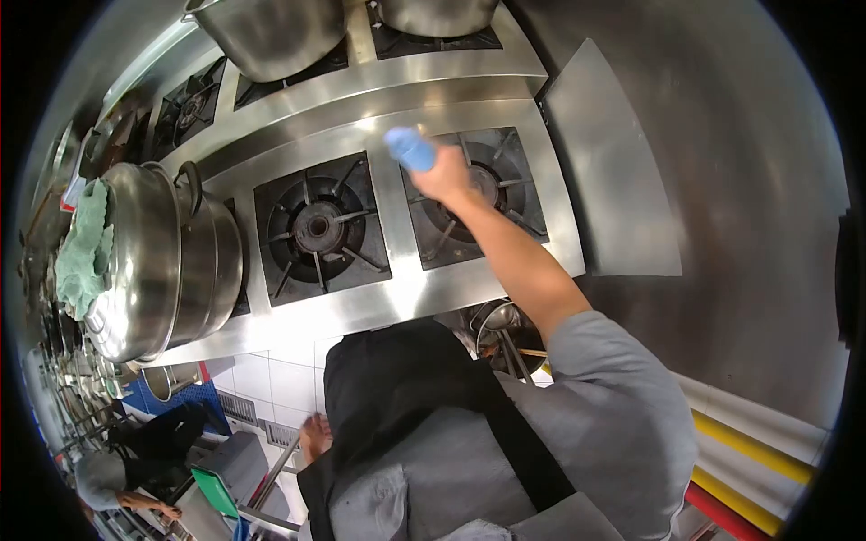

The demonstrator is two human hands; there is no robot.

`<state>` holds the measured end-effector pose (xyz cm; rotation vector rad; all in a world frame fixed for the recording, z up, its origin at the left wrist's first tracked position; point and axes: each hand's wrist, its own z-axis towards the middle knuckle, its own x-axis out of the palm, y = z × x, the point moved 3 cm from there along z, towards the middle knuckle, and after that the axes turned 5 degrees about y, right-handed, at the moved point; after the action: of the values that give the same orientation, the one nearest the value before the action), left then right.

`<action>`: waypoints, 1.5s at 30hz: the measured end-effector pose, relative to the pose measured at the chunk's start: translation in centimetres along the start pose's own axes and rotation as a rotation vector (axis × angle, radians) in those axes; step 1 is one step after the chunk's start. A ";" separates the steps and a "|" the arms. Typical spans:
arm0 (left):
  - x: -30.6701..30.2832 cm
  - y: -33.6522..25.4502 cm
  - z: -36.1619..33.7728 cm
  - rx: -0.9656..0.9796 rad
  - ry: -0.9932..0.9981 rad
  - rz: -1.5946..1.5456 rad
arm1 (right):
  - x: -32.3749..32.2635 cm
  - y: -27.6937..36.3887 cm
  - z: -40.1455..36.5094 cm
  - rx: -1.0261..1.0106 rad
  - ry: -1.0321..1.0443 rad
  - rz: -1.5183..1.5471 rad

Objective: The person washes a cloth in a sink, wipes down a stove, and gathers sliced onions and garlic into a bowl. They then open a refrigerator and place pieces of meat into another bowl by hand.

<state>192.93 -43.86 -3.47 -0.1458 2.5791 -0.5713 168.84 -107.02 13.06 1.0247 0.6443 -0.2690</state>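
My right hand (446,175) is closed round a light blue cloth (409,149), slightly blurred. It is held over the left part of the right burner (487,185), near the steel strip between the two front burners. The arm stretches across that burner's grate. The left burner (317,225) has a bare grate with no flame showing. My left hand (316,437) hangs low beside my black apron (397,388), over the tiled floor, its fingers loosely apart and partly hidden by the apron.
A large lidded steel pot (203,261) stands left of the burners, a green cloth (86,252) on its lid. Another steel pot (275,41) sits on the rear burners. Ladles (505,329) stand below the stove's front edge. Another person (104,478) works at the lower left.
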 end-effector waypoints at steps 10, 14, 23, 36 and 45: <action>-0.4 -38.9 -11.5 0.892 -0.102 0.102 | -1.4 8.9 -1.6 0.366 0.326 1.829; 3.0 -40.2 -11.5 0.811 -0.199 0.353 | 5.1 15.5 -6.3 0.453 0.585 2.026; -4.0 -21.6 -17.2 0.712 -0.185 0.262 | 9.7 17.4 -6.5 0.383 0.388 1.691; -21.5 35.3 -42.9 -0.784 -1.307 -0.247 | 25.5 30.9 -35.0 0.874 1.444 1.018; -29.2 39.5 -43.2 -0.828 -1.387 -0.347 | 28.4 47.7 -48.9 0.674 1.910 0.673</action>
<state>197.50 13.88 26.98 -0.8961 1.2438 0.4495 196.66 -38.47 11.91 1.9362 1.8678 1.3842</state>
